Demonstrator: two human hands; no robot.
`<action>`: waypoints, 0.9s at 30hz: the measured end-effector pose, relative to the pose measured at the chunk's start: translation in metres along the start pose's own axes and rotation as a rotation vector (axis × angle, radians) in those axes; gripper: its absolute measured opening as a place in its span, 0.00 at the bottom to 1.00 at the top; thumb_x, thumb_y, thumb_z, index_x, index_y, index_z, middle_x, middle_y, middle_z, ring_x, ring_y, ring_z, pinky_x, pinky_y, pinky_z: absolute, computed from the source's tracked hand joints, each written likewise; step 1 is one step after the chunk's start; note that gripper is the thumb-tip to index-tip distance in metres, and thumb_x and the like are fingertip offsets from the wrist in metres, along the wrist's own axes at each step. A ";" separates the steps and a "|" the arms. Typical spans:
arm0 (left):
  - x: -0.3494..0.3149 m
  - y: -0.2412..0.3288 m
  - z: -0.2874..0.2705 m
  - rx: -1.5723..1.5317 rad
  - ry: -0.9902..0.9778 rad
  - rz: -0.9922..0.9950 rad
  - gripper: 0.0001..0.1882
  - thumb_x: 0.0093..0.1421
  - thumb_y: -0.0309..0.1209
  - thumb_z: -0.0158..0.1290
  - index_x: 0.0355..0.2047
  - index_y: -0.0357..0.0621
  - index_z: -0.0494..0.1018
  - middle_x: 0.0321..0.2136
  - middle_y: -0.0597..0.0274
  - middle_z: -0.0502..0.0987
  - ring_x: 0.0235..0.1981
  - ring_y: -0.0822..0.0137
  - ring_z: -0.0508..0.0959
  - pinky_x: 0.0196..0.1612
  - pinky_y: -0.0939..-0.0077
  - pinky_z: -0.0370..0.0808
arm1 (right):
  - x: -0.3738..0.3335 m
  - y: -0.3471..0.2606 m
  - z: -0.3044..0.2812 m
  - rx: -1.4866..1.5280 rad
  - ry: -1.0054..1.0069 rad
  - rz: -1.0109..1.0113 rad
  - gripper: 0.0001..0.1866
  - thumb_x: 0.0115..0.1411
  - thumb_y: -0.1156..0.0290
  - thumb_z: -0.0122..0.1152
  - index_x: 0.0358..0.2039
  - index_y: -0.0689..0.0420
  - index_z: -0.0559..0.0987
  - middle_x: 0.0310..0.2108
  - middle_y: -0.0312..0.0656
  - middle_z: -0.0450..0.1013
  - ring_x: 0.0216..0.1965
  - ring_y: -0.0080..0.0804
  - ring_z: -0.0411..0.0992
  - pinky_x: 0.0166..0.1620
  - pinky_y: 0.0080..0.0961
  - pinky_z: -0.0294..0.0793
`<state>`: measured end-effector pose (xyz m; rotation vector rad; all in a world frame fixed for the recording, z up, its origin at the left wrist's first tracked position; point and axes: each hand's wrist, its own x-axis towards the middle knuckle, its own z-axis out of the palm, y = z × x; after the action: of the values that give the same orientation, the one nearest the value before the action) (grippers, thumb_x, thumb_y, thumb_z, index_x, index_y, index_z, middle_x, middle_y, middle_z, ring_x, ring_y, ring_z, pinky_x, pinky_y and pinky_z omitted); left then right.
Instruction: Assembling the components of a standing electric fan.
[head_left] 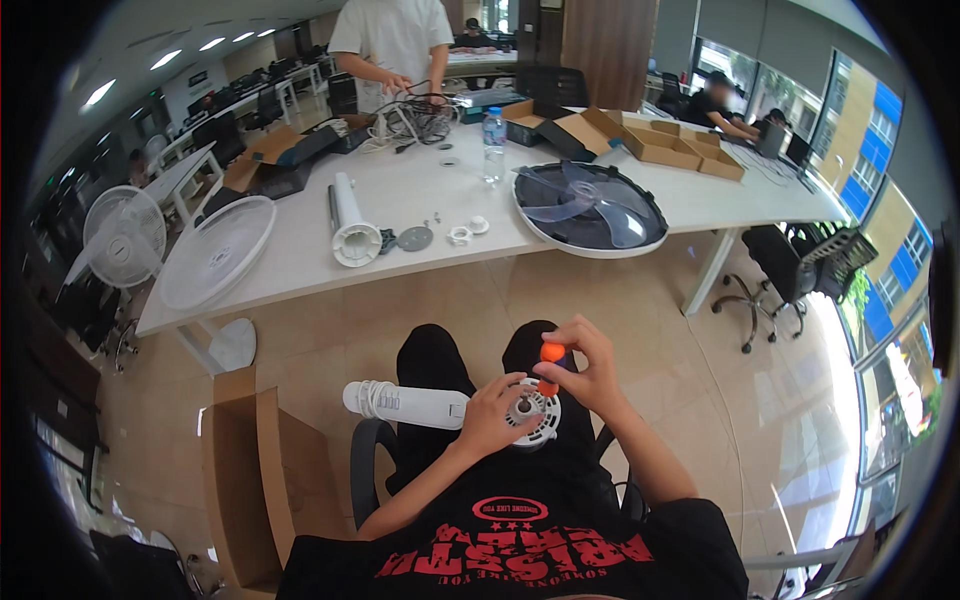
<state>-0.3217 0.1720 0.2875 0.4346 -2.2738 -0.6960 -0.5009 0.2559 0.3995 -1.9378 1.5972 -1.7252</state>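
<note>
On my lap rests a white round fan motor housing [545,432] with a slotted face and a shaft at its centre. A white fan neck [415,403] with a coiled cord at its far end reaches left from it across my thigh. My left hand [488,418] grips the housing, fingers curled close to the shaft. Above the housing's right side, my right hand [588,368] pinches a short screwdriver [552,352] with an orange and dark handle. Its tip is too small to make out.
Ahead, a white table [440,190] bears a white tube [350,220], a fan blade on a dark disc [590,205], a round grille cover [220,250], small parts and a water bottle [494,148]. Beyond it, a person [390,50] handles cables. An open cardboard box [265,470] stands left.
</note>
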 end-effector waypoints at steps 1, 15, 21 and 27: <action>0.000 0.000 0.000 0.001 -0.012 0.001 0.27 0.53 0.48 0.69 0.47 0.44 0.80 0.52 0.58 0.79 0.49 0.52 0.81 0.51 0.58 0.78 | 0.003 -0.005 -0.001 -0.003 -0.022 0.035 0.18 0.52 0.72 0.79 0.42 0.60 0.84 0.34 0.41 0.77 0.34 0.30 0.77 0.37 0.24 0.78; -0.006 -0.006 0.003 0.020 -0.012 -0.018 0.25 0.56 0.49 0.66 0.48 0.47 0.80 0.55 0.60 0.77 0.52 0.54 0.80 0.53 0.57 0.77 | 0.003 0.025 -0.009 0.284 -0.148 0.041 0.17 0.55 0.76 0.76 0.46 0.62 0.83 0.36 0.43 0.75 0.38 0.33 0.79 0.44 0.28 0.81; -0.009 -0.006 0.002 0.035 0.010 -0.012 0.24 0.55 0.49 0.67 0.46 0.49 0.80 0.55 0.60 0.77 0.52 0.54 0.80 0.53 0.57 0.77 | 0.007 0.018 -0.015 0.438 -0.238 0.095 0.15 0.60 0.73 0.73 0.47 0.62 0.82 0.41 0.46 0.77 0.42 0.39 0.82 0.48 0.34 0.81; -0.011 -0.006 0.004 0.041 0.030 -0.024 0.23 0.54 0.48 0.67 0.46 0.49 0.80 0.56 0.60 0.76 0.52 0.54 0.80 0.53 0.57 0.77 | 0.002 0.012 -0.010 0.754 -0.303 0.218 0.16 0.66 0.74 0.64 0.52 0.59 0.74 0.47 0.49 0.77 0.52 0.41 0.78 0.58 0.39 0.77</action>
<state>-0.3163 0.1742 0.2760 0.4897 -2.2608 -0.6517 -0.5168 0.2546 0.3961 -1.4846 0.8325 -1.5335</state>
